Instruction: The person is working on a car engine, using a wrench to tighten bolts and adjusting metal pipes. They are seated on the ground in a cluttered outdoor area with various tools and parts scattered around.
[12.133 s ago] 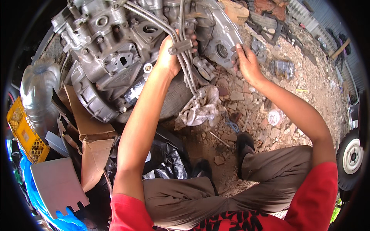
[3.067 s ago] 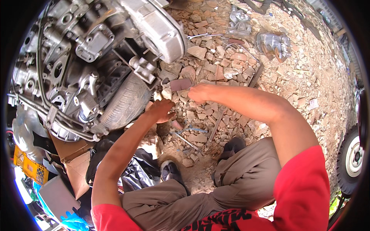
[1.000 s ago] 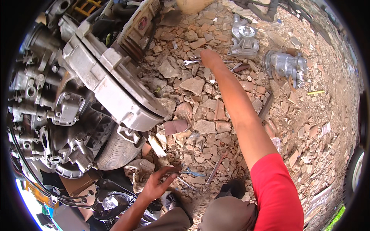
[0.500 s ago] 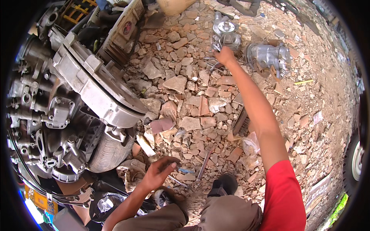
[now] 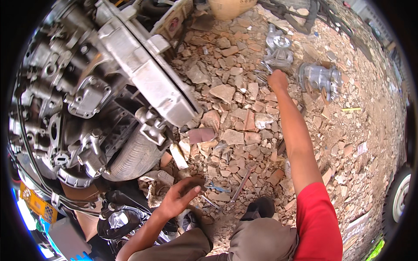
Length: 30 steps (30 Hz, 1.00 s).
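Far out over the rubble, my right hand is closed around a slim shiny metal tool; its exact kind is too small to tell. Several loose metal tools lie by the fingers. Just beyond them sits a silver metal pump-like part with a round flange. A silver cylindrical housing rests to its right. Low over the ground in front of my knees, my left hand has loosely curved, darkened fingers, with the thumb apart and nothing visible in it. A thin metal rod lies beside it.
On the left stands a large engine assembly with a tyre below it. A plastic crate is behind. Broken brick and stone cover the ground. A flat metal strip lies near my shoe.
My view has swung left, so the scene sits further right. My right hand has drawn slightly back from the pump-like part, with the tool at its fingers. My left hand stays about where it was.
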Available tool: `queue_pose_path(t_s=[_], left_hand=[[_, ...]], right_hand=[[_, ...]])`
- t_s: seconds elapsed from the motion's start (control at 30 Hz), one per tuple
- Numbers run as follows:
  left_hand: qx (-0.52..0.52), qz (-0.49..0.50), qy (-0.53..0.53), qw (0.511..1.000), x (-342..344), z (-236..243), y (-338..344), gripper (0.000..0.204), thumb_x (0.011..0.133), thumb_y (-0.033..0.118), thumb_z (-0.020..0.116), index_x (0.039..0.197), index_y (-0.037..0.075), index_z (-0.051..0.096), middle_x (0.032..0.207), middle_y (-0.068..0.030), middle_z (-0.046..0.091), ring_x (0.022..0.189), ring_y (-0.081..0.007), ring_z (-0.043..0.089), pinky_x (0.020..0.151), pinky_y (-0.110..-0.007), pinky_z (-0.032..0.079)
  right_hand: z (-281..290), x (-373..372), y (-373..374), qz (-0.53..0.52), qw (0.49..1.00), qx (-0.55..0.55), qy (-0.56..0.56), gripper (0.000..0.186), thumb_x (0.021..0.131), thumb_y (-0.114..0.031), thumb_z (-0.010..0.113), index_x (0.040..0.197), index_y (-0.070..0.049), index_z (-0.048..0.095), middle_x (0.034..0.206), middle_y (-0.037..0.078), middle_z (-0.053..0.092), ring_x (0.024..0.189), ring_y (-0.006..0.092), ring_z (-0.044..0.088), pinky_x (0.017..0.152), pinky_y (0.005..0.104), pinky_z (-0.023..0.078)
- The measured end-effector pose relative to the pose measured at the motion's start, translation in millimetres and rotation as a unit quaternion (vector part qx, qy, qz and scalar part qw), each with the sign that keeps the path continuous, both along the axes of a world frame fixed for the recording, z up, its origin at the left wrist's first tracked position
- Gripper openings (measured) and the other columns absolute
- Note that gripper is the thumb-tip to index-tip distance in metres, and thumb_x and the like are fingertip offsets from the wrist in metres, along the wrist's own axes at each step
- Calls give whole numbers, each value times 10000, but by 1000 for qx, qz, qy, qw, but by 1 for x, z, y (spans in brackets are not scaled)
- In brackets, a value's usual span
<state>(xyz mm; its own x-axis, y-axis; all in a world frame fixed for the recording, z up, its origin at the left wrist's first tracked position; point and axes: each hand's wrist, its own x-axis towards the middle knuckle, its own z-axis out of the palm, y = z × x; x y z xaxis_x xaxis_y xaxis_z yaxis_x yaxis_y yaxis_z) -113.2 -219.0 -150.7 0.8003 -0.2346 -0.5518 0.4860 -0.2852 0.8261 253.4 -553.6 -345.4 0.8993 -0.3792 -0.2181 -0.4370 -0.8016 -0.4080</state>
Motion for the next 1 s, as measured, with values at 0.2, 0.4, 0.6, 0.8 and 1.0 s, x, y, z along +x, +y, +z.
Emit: queue_pose_path(t_s=[0.2,0.4,0.6,0.8,1.0], left_hand=[[5,84,6,996,-25,14,39,370,995,204,554,1288,-17,503,1078,-116,649,976,-169,619,869,-312,486],[2,178,5,984,-30,22,46,482,971,269,594,1336,-14,456,1114,-122,639,1029,-184,597,914,-322,461],[-81,74,-16,994,-24,-2,48,441,984,291,574,1292,-14,491,1063,-120,648,977,-163,611,850,-317,477],[-117,21,71,990,-65,-55,46,437,964,335,592,1226,-13,560,1031,-106,664,954,-167,608,852,-310,480],[-18,-149,-17,989,-111,-61,26,524,925,452,598,1216,17,578,1046,-191,657,928,-291,636,824,-388,494]], right_hand=[[-26,10,-47,40,987,107,-117,478,884,-375,605,867,100,658,765,222,664,763,352,670,715,438,522],[56,-64,3,160,943,291,-19,447,934,-367,516,981,59,640,910,173,673,869,268,619,782,393,465],[91,-179,62,255,867,348,248,321,976,-259,542,1137,18,553,924,105,634,903,214,603,802,383,484],[127,-272,107,452,793,102,395,436,954,-284,561,1234,42,484,981,211,638,930,282,629,849,407,497],[32,-337,120,487,857,167,23,442,943,-397,584,1040,34,563,934,224,621,890,338,604,822,435,476]])
